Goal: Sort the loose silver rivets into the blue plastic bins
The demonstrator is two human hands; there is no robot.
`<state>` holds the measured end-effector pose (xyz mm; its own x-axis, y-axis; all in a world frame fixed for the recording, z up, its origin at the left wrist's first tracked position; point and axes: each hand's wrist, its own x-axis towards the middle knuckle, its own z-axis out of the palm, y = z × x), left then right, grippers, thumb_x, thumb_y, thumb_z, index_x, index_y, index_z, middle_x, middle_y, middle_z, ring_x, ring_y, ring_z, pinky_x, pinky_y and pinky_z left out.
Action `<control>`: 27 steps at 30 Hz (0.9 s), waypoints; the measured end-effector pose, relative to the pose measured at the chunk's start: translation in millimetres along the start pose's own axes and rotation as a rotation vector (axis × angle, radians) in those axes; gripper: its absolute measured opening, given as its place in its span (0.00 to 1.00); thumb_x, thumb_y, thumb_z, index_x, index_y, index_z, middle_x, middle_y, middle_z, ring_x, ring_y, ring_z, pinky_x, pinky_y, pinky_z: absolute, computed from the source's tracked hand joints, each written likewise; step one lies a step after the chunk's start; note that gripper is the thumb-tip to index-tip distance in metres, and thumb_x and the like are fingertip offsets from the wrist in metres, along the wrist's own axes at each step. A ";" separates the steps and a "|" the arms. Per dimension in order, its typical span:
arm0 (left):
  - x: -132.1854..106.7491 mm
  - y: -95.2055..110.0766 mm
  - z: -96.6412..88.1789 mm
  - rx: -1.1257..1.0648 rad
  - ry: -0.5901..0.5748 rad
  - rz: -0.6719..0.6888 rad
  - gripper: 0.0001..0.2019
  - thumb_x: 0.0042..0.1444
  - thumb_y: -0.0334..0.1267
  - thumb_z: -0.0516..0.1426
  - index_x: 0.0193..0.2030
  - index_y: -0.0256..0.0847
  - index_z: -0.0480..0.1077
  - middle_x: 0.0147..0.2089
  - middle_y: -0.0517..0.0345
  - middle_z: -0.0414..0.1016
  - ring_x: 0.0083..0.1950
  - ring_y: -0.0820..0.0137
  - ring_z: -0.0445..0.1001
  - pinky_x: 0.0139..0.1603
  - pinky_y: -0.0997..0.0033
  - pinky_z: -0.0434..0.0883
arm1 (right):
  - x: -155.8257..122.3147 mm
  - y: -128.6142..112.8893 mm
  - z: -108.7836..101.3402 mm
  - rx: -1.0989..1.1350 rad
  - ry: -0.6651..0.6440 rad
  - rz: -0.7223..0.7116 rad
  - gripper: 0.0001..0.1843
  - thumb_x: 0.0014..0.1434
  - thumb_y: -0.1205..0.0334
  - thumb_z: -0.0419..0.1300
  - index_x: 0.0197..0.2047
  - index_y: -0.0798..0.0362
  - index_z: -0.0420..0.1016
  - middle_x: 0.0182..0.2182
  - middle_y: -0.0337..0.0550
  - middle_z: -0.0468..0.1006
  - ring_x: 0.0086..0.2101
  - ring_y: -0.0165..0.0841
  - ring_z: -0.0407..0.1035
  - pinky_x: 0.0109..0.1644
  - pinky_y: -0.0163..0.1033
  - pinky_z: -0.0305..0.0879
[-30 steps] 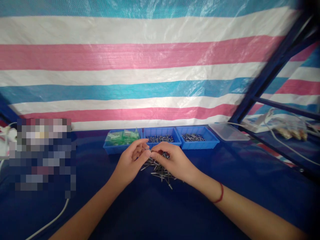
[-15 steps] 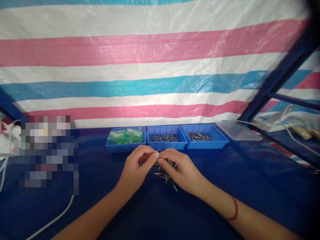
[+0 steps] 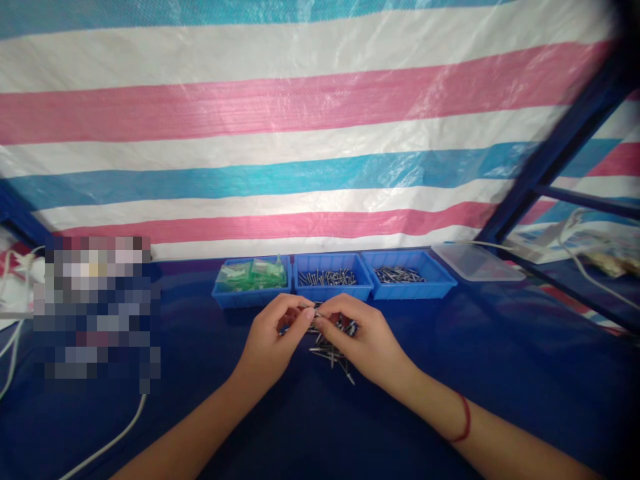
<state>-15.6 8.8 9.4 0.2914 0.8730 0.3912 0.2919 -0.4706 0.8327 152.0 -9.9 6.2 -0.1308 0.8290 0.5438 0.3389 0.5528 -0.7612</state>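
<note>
My left hand [image 3: 277, 333] and my right hand [image 3: 361, 337] meet at the fingertips over the blue table. Each is closed in a pinch. A small metal rivet [image 3: 317, 313] shows as a silvery glint between the fingertips, mostly covered by them. Below and behind my right fingers lies a loose pile of pin-shaped metal rivets [image 3: 331, 353], partly hidden by that hand. Just beyond the hands, a blue bin [image 3: 334, 292] contains several similar metal pins. To its right, another blue bin [image 3: 417, 291] has more of them.
A third blue bin [image 3: 250, 299] at the left carries green and clear plastic packets [image 3: 255, 273]. A translucent lid [image 3: 475, 262] lies at the back right. A white cable [image 3: 113, 440] runs along the left, beside a pixelated area. Striped sheeting [image 3: 300, 153] hangs behind, with a blue frame post [image 3: 545, 147] right.
Both hands stay together at nearly the same spot. The fingertips have parted slightly, letting more of the metal piece show. The camera view has tilted a little.
</note>
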 end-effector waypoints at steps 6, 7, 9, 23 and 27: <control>3.2 -1.7 0.4 0.016 -0.082 0.007 0.06 0.59 0.38 0.54 0.37 0.39 0.69 0.35 0.59 0.71 0.36 0.72 0.70 0.37 0.75 0.68 | 0.9 -6.8 -3.6 -0.027 0.067 -0.030 0.03 0.57 0.65 0.58 0.33 0.52 0.73 0.29 0.40 0.74 0.30 0.30 0.67 0.33 0.36 0.63; 3.4 -0.9 0.1 0.035 -0.105 0.014 0.06 0.60 0.38 0.53 0.37 0.39 0.69 0.35 0.58 0.71 0.36 0.72 0.70 0.38 0.75 0.68 | 1.7 -8.1 -4.6 -0.034 0.060 -0.046 0.03 0.58 0.65 0.58 0.33 0.52 0.73 0.29 0.40 0.74 0.30 0.30 0.67 0.34 0.36 0.64; 3.5 1.4 -1.2 0.112 -0.145 0.020 0.07 0.61 0.39 0.52 0.39 0.40 0.69 0.37 0.58 0.71 0.36 0.71 0.71 0.38 0.74 0.68 | 4.8 -9.9 -8.6 -0.064 0.037 -0.092 0.04 0.58 0.66 0.57 0.32 0.53 0.72 0.29 0.40 0.73 0.31 0.30 0.67 0.35 0.36 0.64; 6.9 4.5 -30.3 0.867 -0.482 -0.049 0.16 0.59 0.44 0.54 0.50 0.42 0.71 0.48 0.52 0.72 0.45 0.61 0.73 0.46 0.64 0.69 | 28.3 48.4 -82.7 -0.960 0.266 0.098 0.12 0.57 0.60 0.56 0.42 0.54 0.77 0.38 0.50 0.77 0.39 0.44 0.69 0.41 0.46 0.61; 10.0 4.0 -30.6 0.860 -0.546 -0.035 0.10 0.60 0.38 0.53 0.43 0.41 0.73 0.42 0.54 0.74 0.41 0.64 0.74 0.41 0.68 0.68 | 22.9 28.5 -60.1 -0.853 0.178 0.022 0.11 0.59 0.60 0.55 0.39 0.52 0.76 0.37 0.46 0.78 0.39 0.40 0.68 0.42 0.44 0.60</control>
<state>-39.4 19.6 28.6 0.5832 0.8114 -0.0395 0.8012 -0.5666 0.1925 214.7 19.7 18.2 0.0074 0.7737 0.6336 0.9310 0.2258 -0.2867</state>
